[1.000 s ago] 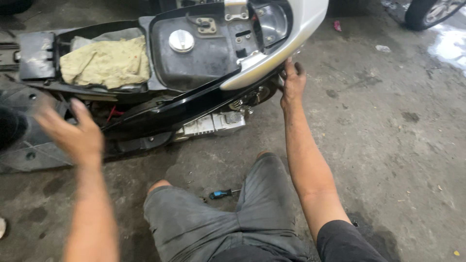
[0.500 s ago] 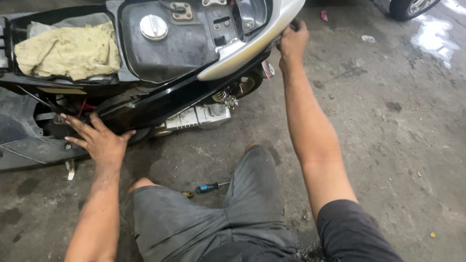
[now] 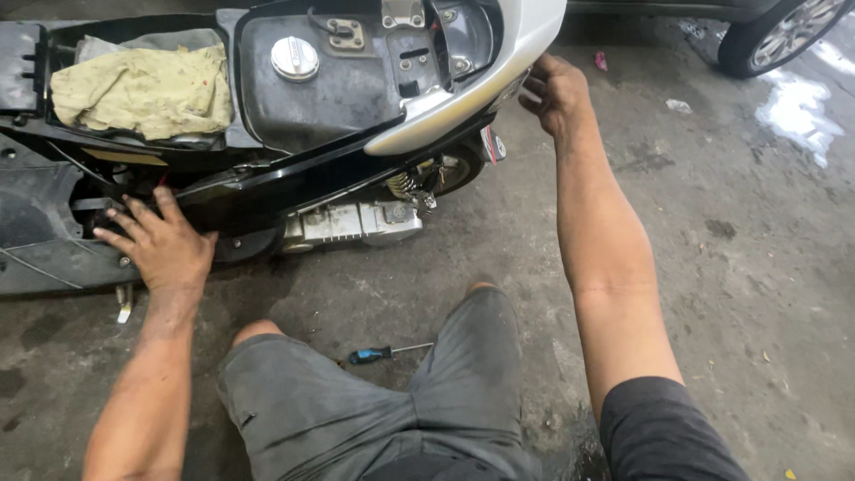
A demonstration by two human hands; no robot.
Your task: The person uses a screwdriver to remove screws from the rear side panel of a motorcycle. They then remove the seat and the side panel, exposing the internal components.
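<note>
Two hands rest on a scooter [image 3: 356, 116] that stands on the concrete floor [image 3: 730, 294] with its seat off and its body open.

The left hand [image 3: 160, 245] lies flat, fingers spread apart, on the black lower side panel [image 3: 53, 249] near the scooter's front end. It grips nothing.

The right hand [image 3: 557, 89] is at the scooter's rear end, fingers curled together against the edge of the silver tail panel [image 3: 499, 76]. Whether the fingers clamp the panel edge or a small part beneath it cannot be told.

Inside the open body:
- A dark fuel tank [image 3: 329, 89] sits in the middle, with a round silver cap [image 3: 295, 59] on top.
- A crumpled yellow rag [image 3: 142, 93] lies in the compartment toward the front end, just beside the tank.
- A metal latch plate [image 3: 346, 34] sits at the tank's far edge.

Below the body, a silver engine case [image 3: 352, 223] shows between the two hands. A coiled spring [image 3: 405, 184] and the rear wheel [image 3: 459, 169] lie just behind it.

On the floor, a screwdriver [image 3: 387, 353] with a blue and black handle lies between the person's knees, which are clad in grey shorts [image 3: 356, 410]. A small red scrap [image 3: 601, 61] and a pale scrap [image 3: 677, 105] lie beyond the right hand. A car wheel [image 3: 775, 31] stands at the far right corner of the view, beside a wet patch [image 3: 793, 107].
</note>
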